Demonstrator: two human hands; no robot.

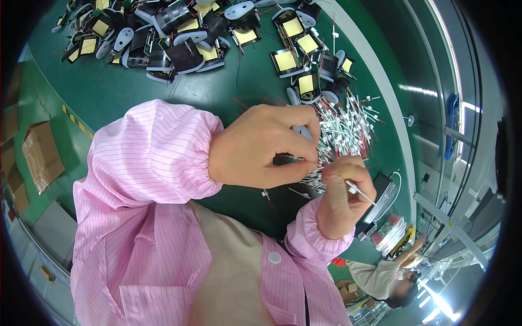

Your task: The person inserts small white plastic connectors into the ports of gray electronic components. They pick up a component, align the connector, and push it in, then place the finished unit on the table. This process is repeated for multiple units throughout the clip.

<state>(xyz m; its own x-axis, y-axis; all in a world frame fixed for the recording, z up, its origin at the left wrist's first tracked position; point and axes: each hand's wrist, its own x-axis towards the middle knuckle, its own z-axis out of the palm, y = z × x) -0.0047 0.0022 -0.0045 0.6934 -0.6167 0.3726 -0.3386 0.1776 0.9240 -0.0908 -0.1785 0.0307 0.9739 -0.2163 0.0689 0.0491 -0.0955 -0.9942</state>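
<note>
My left hand (pixel 258 146) is closed, its fingers curled around a part that they mostly hide. A grey rounded end (pixel 302 132) of this part shows between the fingers, like the grey ends on the black parts (pixel 185 56) piled at the back. Close to its right, my right hand (pixel 338 198) is closed too. Between its thumb and fingers is a thin white cable (pixel 363 195) with a small white connector. Just beyond both hands lies a heap of white and red cables (pixel 345 127) with small white connectors.
More black parts with yellow pads (pixel 307 84) lie beside the cable heap on the green table (pixel 217 92). A dark device (pixel 378 201) with a white cord and a bundle of cables (pixel 390 234) sit at the right. A co-worker (pixel 380 280) is at the lower right. Cardboard boxes (pixel 42 157) stand left.
</note>
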